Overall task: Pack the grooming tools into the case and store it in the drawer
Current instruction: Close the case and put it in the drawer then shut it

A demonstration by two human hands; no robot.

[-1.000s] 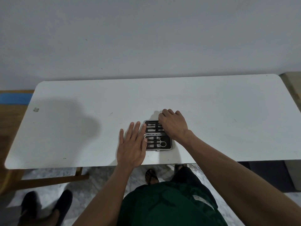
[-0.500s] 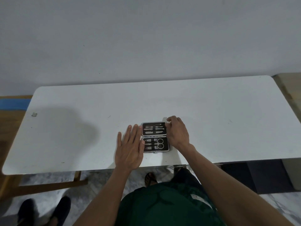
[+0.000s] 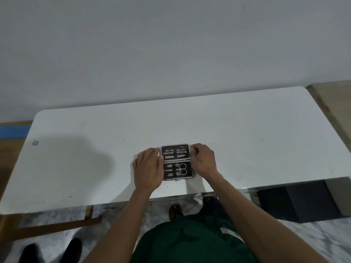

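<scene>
I see the open case (image 3: 176, 161) flat on the desk (image 3: 247, 141), between my left grip (image 3: 147, 170) and right grip (image 3: 204, 160), both curled onto its side edges.

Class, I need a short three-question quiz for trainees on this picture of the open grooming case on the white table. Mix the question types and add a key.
1. True or false: the case lies shut on the table.
2. Which half holds the scissors? A) far half B) near half C) neither
3. Fill in: the left hand and right hand sit on opposite ______ of the case.

Key: 1 false, it lies open with tools strapped in both halves; 2 B; 3 sides.
</scene>
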